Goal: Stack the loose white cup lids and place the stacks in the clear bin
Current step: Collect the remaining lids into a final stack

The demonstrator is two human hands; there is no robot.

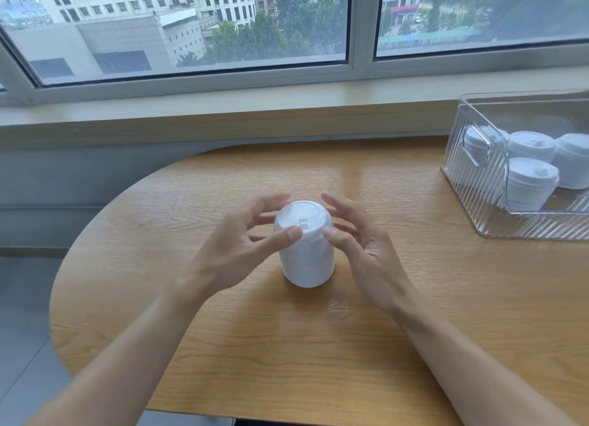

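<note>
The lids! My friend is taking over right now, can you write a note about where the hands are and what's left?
Left hand: thumb tip touches the stack's upper rim, fingers spread.
Right hand: thumb on the other side, fingers loosely curved behind it.
Lid stack: upright on the wooden table, between both hands.
Clear bin: at the table's far right, four stacks already inside.
Done: no loose lids visible.
Left: lift this stack and set it in the bin.

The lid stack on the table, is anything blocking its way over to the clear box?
Nothing visible does. Bare wooden table lies between the lid stack and the clear bin. The bin is open on top and already holds four stacks.
</note>
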